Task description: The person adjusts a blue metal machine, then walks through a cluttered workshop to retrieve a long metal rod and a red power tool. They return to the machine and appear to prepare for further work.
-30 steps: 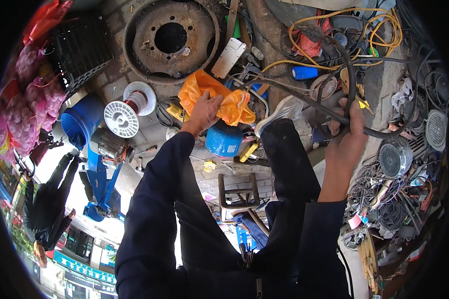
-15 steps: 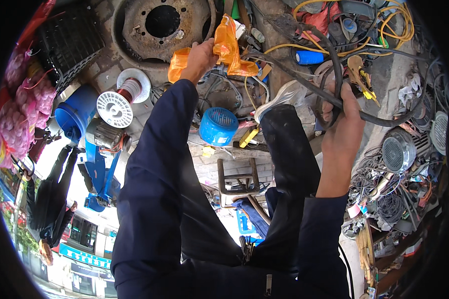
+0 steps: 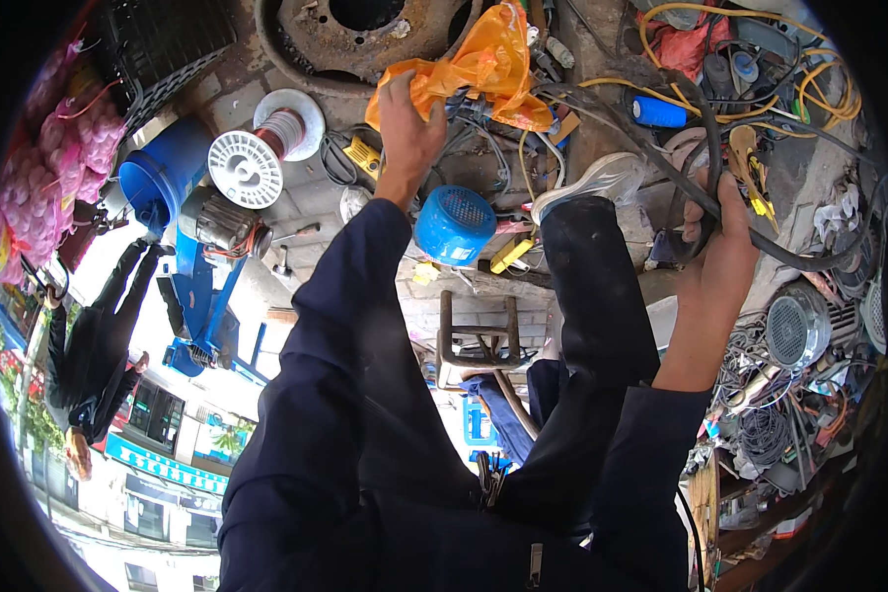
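My left hand point(image 3: 412, 133) grips a crumpled orange plastic bag point(image 3: 503, 64), just below a rusty steel wheel point(image 3: 311, 44). Tangled cables and small tools show beneath and beside the bag. Below it stands a blue, perforated motor cover point(image 3: 456, 225). My right hand point(image 3: 715, 227) is closed around a thick black cable point(image 3: 800, 259), which loops up and runs left toward the bag. My outstretched leg ends in a pale sneaker point(image 3: 592, 183), between the blue cover and the looped cable.
A wire spool point(image 3: 247, 168), blue bucket point(image 3: 158, 178), pink mesh sacks point(image 3: 39, 207) and black crate point(image 3: 158, 54) lie at left. Another person point(image 3: 99, 345) stands beyond. Wires, motor parts point(image 3: 797, 331) and yellow cords point(image 3: 829, 94) crowd the right. A stool point(image 3: 446, 335) is between my legs.
My left hand has lifted the orange bag upward, away from the blue cover, exposing cables underneath. My right hand still holds the cable. The whole view has shifted slightly.
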`<control>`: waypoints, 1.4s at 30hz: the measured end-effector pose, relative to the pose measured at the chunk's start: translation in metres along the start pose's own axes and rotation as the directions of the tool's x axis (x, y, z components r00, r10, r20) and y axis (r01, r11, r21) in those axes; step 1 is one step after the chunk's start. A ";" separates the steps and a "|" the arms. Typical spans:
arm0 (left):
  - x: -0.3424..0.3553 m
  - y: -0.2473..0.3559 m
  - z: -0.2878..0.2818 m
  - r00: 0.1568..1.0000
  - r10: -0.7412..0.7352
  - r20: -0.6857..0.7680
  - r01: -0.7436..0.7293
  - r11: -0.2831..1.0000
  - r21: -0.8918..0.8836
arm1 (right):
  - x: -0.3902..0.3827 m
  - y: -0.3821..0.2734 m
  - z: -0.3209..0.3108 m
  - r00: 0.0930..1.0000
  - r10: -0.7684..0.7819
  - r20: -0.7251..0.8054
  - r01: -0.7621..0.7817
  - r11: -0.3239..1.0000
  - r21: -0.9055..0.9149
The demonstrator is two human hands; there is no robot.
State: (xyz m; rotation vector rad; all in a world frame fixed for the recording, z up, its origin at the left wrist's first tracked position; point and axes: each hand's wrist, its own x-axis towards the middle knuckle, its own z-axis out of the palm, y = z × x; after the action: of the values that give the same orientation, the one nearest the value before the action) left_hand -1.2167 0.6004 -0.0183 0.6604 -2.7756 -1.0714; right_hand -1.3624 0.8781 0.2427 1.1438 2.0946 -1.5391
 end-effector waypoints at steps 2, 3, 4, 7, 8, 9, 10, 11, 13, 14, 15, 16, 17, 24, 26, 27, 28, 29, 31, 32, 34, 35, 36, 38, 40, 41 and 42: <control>-0.065 -0.014 -0.022 0.895 -0.432 -0.110 0.402 0.889 -0.219 | 0.005 -0.003 0.003 0.997 -0.036 0.066 0.035 0.999 0.021; -0.104 -0.026 -0.036 0.784 -0.615 -0.088 0.598 0.785 -0.160 | 0.007 -0.002 0.005 0.996 -0.049 0.071 0.048 0.999 0.010; -0.143 -0.038 -0.045 0.581 -0.813 0.028 0.789 0.555 -0.263 | 0.008 -0.002 0.005 0.992 -0.040 0.122 0.037 0.999 0.021; -0.262 -0.066 -0.051 -0.017 -0.967 0.253 0.920 -0.114 -0.375 | 0.007 0.007 0.004 0.986 -0.033 0.166 0.027 0.999 0.040; -0.301 -0.077 -0.057 -0.166 -0.904 0.394 0.836 -0.341 -0.430 | 0.009 0.012 0.005 0.983 -0.011 0.183 -0.004 0.997 0.080; -0.340 -0.081 -0.057 -0.082 -0.907 0.413 0.904 -0.242 -0.352 | 0.009 0.017 0.004 0.987 0.044 0.155 -0.056 0.995 0.077; -0.375 -0.084 -0.058 0.057 -0.898 0.436 0.886 -0.156 -0.437 | 0.010 0.020 0.001 0.985 0.056 0.163 -0.065 0.997 0.051; -0.388 -0.098 -0.043 -0.053 -0.904 0.424 0.861 -0.257 -0.440 | 0.011 0.024 -0.002 0.982 0.006 0.186 -0.013 0.999 0.038; -0.401 -0.120 -0.013 -0.230 -0.796 0.560 0.636 -0.558 -0.532 | 0.014 0.028 -0.013 0.944 -0.050 0.325 0.045 0.999 0.022; -0.410 -0.129 -0.005 -0.177 -0.788 0.589 0.632 -0.550 -0.546 | 0.016 0.032 -0.017 0.954 -0.011 0.301 0.006 1.000 0.016; -0.416 -0.138 0.002 -0.233 -0.774 0.588 0.636 -0.579 -0.510 | 0.016 0.034 -0.023 0.956 0.020 0.293 -0.010 0.999 -0.036; -0.421 -0.138 0.012 -0.206 -0.781 0.590 0.631 -0.567 -0.529 | 0.017 0.036 -0.028 0.964 0.018 0.265 -0.012 1.000 -0.025; -0.422 -0.142 0.017 -0.250 -0.784 0.568 0.627 -0.578 -0.522 | 0.018 0.037 -0.031 0.980 0.031 0.194 -0.022 0.999 -0.045; -0.389 -0.142 0.037 0.127 -0.697 0.705 0.416 -0.608 -0.676 | 0.026 0.019 -0.036 0.901 0.139 0.410 -0.066 0.980 -0.187; -0.378 -0.128 0.040 0.118 -0.748 0.653 0.335 -0.589 -0.735 | 0.030 0.017 -0.036 0.894 0.135 0.428 -0.048 0.977 -0.207; -0.372 -0.124 0.040 0.132 -0.750 0.648 0.309 -0.590 -0.746 | 0.033 0.016 -0.037 0.888 0.133 0.441 -0.046 0.978 -0.202; -0.366 -0.119 0.039 0.103 -0.744 0.660 0.305 -0.608 -0.733 | 0.035 0.015 -0.039 0.883 0.130 0.451 -0.045 0.980 -0.193; -0.361 -0.113 0.037 0.100 -0.760 0.642 0.356 -0.576 -0.736 | 0.037 0.014 -0.041 0.878 0.126 0.461 -0.045 0.982 -0.182; -0.348 -0.099 0.031 0.004 -0.782 0.623 0.488 -0.542 -0.684 | 0.042 0.011 -0.045 0.850 0.139 0.508 -0.054 0.982 -0.178; -0.340 -0.094 0.029 -0.034 -0.779 0.627 0.480 -0.563 -0.673 | 0.045 0.010 -0.047 0.841 0.133 0.525 -0.046 0.983 -0.175; -0.328 -0.084 0.024 -0.064 -0.742 0.668 0.481 -0.609 -0.631 | 0.050 0.010 -0.050 0.771 0.153 0.618 -0.078 0.986 -0.147; -0.324 -0.078 0.024 -0.089 -0.727 0.681 0.483 -0.629 -0.609 | 0.051 0.010 -0.051 0.789 0.154 0.594 -0.074 0.985 -0.158; -0.320 -0.072 0.026 -0.027 -0.710 0.703 0.475 -0.628 -0.616 | 0.052 0.011 -0.051 0.794 0.159 0.587 -0.080 0.984 -0.159; -0.313 -0.061 0.038 0.079 -0.697 0.713 0.432 -0.621 -0.654 | 0.052 0.014 -0.050 0.863 0.143 0.486 -0.073 0.984 -0.160; -0.304 -0.053 0.060 0.006 -0.748 0.663 0.457 -0.588 -0.667 | 0.052 0.017 -0.045 0.956 0.093 0.277 -0.047 0.985 -0.167; -0.300 -0.051 0.070 -0.065 -0.757 0.650 0.466 -0.599 -0.651 | 0.051 0.018 -0.041 0.963 0.084 0.258 -0.044 0.987 -0.156; -0.299 -0.050 0.077 -0.023 -0.765 0.644 0.426 -0.590 -0.686 | 0.052 0.019 -0.036 0.968 0.074 0.239 -0.040 0.989 -0.144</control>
State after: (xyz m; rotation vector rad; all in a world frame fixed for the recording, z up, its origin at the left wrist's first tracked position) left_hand -0.9474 0.7431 -0.0891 2.3233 -0.1067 -2.0097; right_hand -1.3736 0.9342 0.2103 0.9078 1.9526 -1.4052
